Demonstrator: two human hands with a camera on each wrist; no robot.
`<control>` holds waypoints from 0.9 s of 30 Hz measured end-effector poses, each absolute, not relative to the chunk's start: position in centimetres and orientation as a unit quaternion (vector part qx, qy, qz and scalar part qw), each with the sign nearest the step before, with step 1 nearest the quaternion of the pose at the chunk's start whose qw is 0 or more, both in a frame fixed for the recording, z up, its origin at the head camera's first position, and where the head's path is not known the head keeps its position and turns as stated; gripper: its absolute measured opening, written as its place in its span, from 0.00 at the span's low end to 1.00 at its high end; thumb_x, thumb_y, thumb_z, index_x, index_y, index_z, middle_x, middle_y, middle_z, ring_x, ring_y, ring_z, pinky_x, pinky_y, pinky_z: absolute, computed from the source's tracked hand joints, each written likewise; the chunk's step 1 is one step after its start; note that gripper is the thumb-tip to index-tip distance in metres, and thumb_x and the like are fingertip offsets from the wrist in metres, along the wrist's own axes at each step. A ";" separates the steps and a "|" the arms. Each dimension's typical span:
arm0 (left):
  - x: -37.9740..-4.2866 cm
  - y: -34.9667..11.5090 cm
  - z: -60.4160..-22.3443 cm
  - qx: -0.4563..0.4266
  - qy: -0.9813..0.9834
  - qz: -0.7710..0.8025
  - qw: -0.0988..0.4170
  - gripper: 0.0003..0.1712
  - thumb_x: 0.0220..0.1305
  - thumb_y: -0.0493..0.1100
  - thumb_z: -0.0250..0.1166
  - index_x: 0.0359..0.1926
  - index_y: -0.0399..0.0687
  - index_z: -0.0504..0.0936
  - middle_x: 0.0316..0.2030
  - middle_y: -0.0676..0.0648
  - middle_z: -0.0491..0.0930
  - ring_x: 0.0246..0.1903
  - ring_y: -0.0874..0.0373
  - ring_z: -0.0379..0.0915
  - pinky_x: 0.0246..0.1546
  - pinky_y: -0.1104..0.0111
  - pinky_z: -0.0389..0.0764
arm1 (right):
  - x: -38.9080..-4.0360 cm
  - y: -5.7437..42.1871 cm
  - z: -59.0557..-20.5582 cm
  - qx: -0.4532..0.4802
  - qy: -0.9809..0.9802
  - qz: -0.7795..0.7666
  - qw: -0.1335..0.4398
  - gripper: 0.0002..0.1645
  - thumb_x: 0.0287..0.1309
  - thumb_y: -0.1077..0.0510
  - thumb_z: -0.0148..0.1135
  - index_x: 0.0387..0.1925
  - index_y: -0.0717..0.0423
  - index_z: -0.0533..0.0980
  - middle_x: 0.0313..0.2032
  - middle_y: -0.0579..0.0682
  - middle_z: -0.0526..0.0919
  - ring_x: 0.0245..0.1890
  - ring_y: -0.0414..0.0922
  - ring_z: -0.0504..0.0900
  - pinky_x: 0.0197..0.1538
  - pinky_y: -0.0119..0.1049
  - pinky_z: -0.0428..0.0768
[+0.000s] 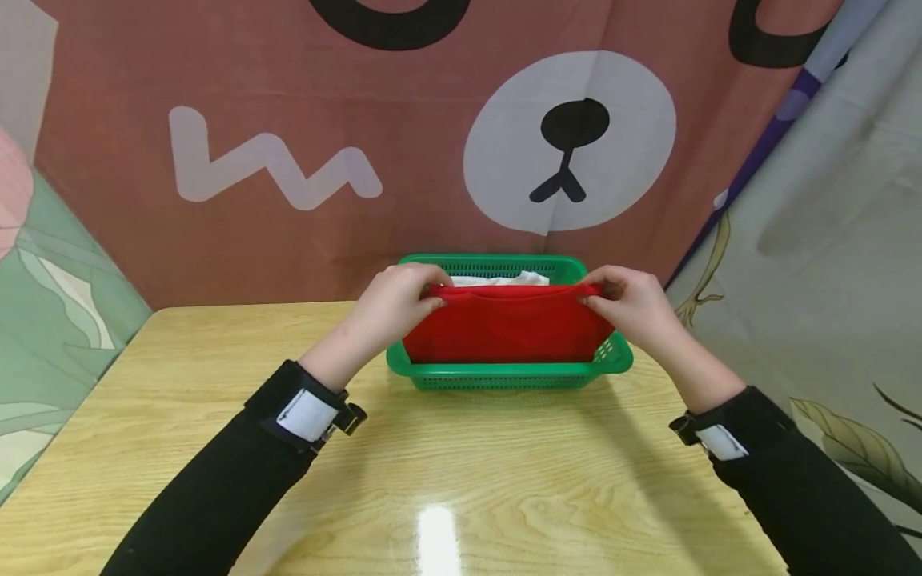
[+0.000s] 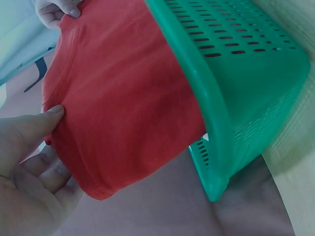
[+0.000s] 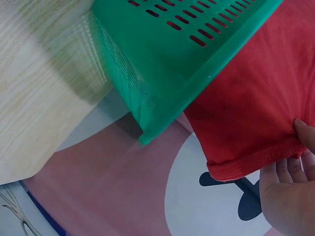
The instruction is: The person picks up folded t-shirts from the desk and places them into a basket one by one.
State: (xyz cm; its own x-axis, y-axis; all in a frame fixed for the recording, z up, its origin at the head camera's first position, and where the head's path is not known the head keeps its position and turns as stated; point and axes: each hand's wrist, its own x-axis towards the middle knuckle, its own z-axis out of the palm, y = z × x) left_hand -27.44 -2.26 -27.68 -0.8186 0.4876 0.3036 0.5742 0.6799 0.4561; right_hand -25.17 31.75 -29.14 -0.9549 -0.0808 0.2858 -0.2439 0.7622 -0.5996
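A red T-shirt (image 1: pixel 507 328) hangs between the two hands, its neckline seam along the top and its lower part inside a green plastic basket (image 1: pixel 504 376). The left hand (image 1: pixel 399 300) pinches one upper corner between thumb and fingers; in the left wrist view the thumb lies on the red cloth (image 2: pixel 113 93). At the opposite corner the right hand (image 1: pixel 630 302) pinches the shirt the same way, near a sleeve hem in the right wrist view. Behind the shirt, white cloth (image 1: pixel 529 278) shows in the basket; most of it is hidden.
The basket stands at the back of a light wooden table (image 1: pixel 432 456). Directly behind hangs a brown curtain (image 1: pixel 418 208) with a bear face, and a pale leaf-patterned curtain (image 1: pixel 828 264) is on the right. Green patterned fabric (image 1: pixel 65 296) borders the left side.
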 end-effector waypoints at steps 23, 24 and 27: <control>-31.3 -2.1 -28.7 -0.232 -0.919 -0.319 0.018 0.19 0.72 0.36 0.69 0.62 0.42 0.86 0.57 0.41 0.87 0.53 0.44 0.81 0.56 0.54 0.86 | -30.2 31.2 -28.9 0.072 -0.942 0.323 0.055 0.14 0.71 0.60 0.67 0.52 0.63 0.84 0.51 0.64 0.87 0.49 0.57 0.82 0.49 0.42 0.81; -31.5 -2.1 -28.7 -0.231 -0.918 -0.321 0.015 0.18 0.73 0.36 0.69 0.62 0.42 0.86 0.57 0.40 0.86 0.54 0.44 0.81 0.56 0.54 0.86 | -30.5 31.2 -28.9 0.071 -0.943 0.322 0.052 0.13 0.71 0.59 0.67 0.52 0.63 0.84 0.51 0.64 0.87 0.49 0.57 0.82 0.49 0.42 0.80; -32.1 -2.0 -28.8 -0.228 -0.917 -0.327 0.008 0.18 0.73 0.36 0.68 0.61 0.41 0.86 0.58 0.40 0.86 0.55 0.43 0.80 0.58 0.53 0.85 | -31.2 31.2 -29.0 0.069 -0.945 0.316 0.042 0.13 0.71 0.59 0.65 0.52 0.63 0.83 0.52 0.64 0.86 0.50 0.57 0.82 0.50 0.44 0.80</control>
State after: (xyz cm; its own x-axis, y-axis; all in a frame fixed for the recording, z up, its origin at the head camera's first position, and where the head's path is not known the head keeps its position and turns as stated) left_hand -32.13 -2.03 -28.77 -0.8962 0.4127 0.1629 0.4226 0.6821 0.5968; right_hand -31.18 31.22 -28.99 -0.9871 -0.1033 0.1222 -0.1561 0.7905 -0.5923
